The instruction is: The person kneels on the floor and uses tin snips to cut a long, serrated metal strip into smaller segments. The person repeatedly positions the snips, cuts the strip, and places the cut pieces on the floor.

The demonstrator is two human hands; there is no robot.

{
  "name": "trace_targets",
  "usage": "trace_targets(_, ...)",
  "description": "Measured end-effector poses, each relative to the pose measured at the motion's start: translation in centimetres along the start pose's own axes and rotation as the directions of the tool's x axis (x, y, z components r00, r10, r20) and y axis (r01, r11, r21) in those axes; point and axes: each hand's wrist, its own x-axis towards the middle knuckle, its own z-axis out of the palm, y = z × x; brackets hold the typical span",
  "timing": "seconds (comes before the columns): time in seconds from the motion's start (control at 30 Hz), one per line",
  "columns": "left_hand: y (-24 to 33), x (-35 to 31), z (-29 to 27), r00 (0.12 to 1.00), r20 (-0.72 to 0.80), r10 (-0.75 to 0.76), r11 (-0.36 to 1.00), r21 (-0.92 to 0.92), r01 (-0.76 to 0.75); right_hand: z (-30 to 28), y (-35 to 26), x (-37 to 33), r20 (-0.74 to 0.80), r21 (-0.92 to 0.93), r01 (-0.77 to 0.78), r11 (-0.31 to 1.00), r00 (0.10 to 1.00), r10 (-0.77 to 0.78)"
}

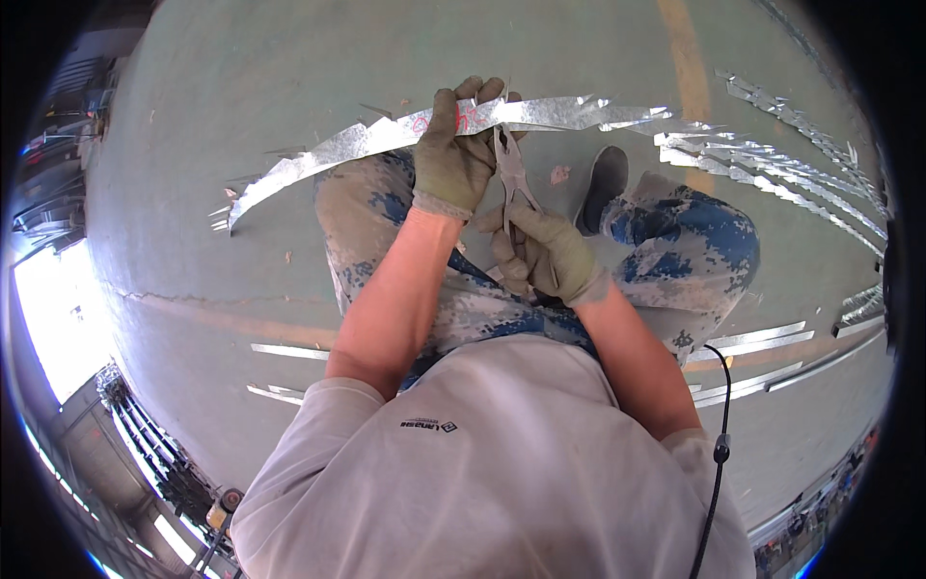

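A long, shiny metal strip [347, 145] with jagged tabs cut along its edge spans the view in front of me, bearing red hand-drawn marks. My left hand [453, 159], in a tan work glove, is closed around its middle, thumb on the near face and fingers behind. Also gloved, my right hand [545, 253] grips the handles of metal pliers [511, 169]. The jaws of the pliers point away from me and reach the strip's lower edge, just right of my left hand. Whether they bite on a tab is too small to tell.
Several similar notched strips [772, 169] lie on the green floor [241, 58] at the right. Flat metal strips [752, 343] rest by my right side, others [289, 351] at my left. A black cord [721, 449] hangs along my right side. Dark racks [154, 444] stand far left.
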Motion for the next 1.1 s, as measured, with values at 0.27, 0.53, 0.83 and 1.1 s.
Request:
trace_targets(0.27, 0.0, 0.0, 0.5, 1.0, 0.023, 0.009, 0.999, -0.031, -0.008, 0.4, -0.8, -0.2, 0.035, -0.075, -0.009, 0.997, 0.999, 0.012)
trace_targets(0.53, 0.0, 0.0, 0.2, 0.999, 0.034, 0.009, 0.999, -0.033, -0.008, 1.5, -0.4, -1.0, -0.354, -0.529, -0.03, 0.848, 0.916, -0.189)
trace_targets(0.83, -0.1, -0.3, 1.0, 1.0, -0.021, 0.004, 1.0, -0.029, -0.005, 2.0, 0.5, -0.4, -0.397, -0.622, -0.006, 0.783, 0.865, -0.308)
trace_targets(1.1, -0.3, -0.1, 0.6, 1.0, -0.03, 0.007, 0.999, -0.041, -0.008, 2.2, 0.6, 0.4, -0.48, -0.632, -0.063, 0.772, 0.814, -0.327)
